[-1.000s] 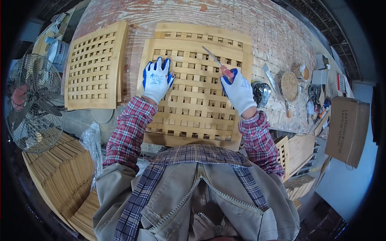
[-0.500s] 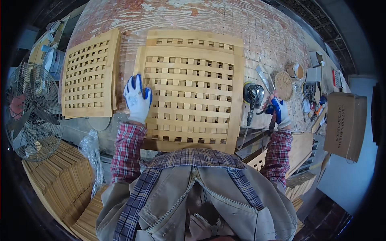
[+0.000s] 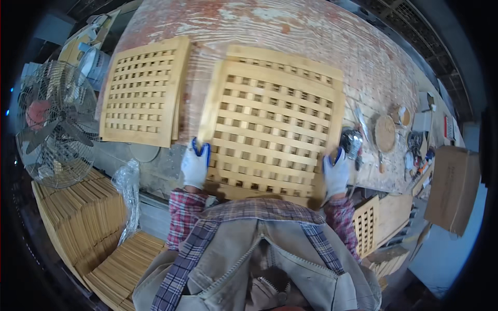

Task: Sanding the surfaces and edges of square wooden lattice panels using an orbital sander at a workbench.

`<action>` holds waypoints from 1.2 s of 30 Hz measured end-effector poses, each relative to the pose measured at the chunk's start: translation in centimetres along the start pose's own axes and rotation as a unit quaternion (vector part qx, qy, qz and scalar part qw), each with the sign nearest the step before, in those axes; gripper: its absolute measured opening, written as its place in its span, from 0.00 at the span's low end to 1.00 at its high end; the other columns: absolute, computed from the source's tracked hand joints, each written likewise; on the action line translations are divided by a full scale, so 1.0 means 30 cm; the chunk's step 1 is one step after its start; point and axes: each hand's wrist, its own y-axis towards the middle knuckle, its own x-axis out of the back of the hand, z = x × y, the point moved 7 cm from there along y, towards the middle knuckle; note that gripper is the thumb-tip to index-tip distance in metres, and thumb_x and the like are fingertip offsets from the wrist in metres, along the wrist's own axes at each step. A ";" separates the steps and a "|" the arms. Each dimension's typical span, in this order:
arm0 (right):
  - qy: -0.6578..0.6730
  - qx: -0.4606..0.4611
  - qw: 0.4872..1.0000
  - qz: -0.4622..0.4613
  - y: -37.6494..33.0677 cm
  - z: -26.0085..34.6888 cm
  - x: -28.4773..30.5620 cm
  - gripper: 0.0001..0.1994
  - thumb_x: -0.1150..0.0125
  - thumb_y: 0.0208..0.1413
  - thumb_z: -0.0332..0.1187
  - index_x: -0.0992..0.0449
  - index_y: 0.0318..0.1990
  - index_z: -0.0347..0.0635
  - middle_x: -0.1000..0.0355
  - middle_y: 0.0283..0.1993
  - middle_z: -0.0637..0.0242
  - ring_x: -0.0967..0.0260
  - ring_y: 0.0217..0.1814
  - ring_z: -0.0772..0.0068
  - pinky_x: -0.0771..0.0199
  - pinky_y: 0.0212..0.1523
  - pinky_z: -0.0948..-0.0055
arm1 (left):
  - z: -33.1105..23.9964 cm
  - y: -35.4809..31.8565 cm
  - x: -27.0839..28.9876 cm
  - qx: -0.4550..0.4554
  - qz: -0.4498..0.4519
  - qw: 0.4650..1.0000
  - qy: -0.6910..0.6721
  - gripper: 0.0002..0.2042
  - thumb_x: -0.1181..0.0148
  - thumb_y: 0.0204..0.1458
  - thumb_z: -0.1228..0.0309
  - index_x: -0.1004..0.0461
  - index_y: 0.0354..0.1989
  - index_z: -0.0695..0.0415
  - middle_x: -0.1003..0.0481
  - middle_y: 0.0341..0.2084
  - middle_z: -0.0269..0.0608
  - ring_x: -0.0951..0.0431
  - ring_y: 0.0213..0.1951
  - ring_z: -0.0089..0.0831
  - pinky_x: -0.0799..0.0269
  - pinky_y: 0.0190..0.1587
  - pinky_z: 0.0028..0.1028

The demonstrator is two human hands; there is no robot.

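Observation:
A light wooden lattice panel (image 3: 272, 139) lies in front of me, and the edge of another panel (image 3: 290, 66) shows beneath it at the far side. My left hand (image 3: 194, 167), in a white glove with blue fingers, is closed on the near part of its left edge. At the opposite edge my right hand (image 3: 336, 173), gloved the same way, grips the panel near the front right corner. Both thumbs and fingers are partly hidden by the panel. The panel looks slightly blurred.
More lattice panels (image 3: 141, 96) are stacked at the left. Right of the work lie a sander (image 3: 353, 141), a scraper (image 3: 361, 120) and a round disc (image 3: 385, 133). A fan (image 3: 57, 124) and wood stacks (image 3: 78, 212) stand left; a cardboard box (image 3: 454, 189) is at the right.
My right hand has left the tools beside the sander and taken the panel's right edge. My left hand has slid nearer along the left edge. The panel has turned slightly, and the view has shifted.

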 end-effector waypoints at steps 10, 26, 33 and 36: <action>0.180 -0.190 0.958 -0.116 -0.093 0.082 0.044 0.25 0.45 0.59 0.28 0.42 0.62 0.29 0.38 0.61 0.48 0.37 0.60 0.59 0.39 0.59 0.69 | -0.095 0.173 0.067 -0.092 -0.003 0.915 -0.393 0.15 0.40 0.54 0.64 0.25 0.45 0.61 0.22 0.29 0.49 0.21 0.32 0.32 0.29 0.37 0.30; 0.138 0.173 0.965 0.142 0.277 1.520 -0.435 0.29 0.45 0.53 0.42 0.38 0.59 0.31 0.33 0.54 0.42 0.32 0.51 0.44 0.31 0.53 0.59 | 0.830 1.161 0.729 -0.078 -0.124 0.988 0.043 0.30 0.52 0.55 0.47 0.34 0.59 0.56 0.28 0.48 0.60 0.27 0.47 0.57 0.32 0.49 0.45; 0.085 0.239 0.938 0.236 0.064 1.648 -0.632 0.31 0.48 0.55 0.45 0.42 0.59 0.27 0.33 0.49 0.42 0.31 0.50 0.49 0.33 0.53 0.58 | 1.101 1.284 0.587 0.070 -0.058 0.988 0.121 0.35 0.52 0.56 0.45 0.45 0.66 0.56 0.36 0.58 0.60 0.34 0.56 0.57 0.38 0.58 0.45; 0.100 0.234 0.927 0.274 0.045 1.624 -0.602 0.31 0.48 0.56 0.45 0.41 0.59 0.29 0.33 0.52 0.43 0.32 0.52 0.50 0.33 0.54 0.58 | 1.104 1.263 0.601 0.035 -0.103 0.990 0.094 0.35 0.53 0.56 0.45 0.44 0.66 0.57 0.34 0.57 0.59 0.33 0.56 0.57 0.38 0.58 0.44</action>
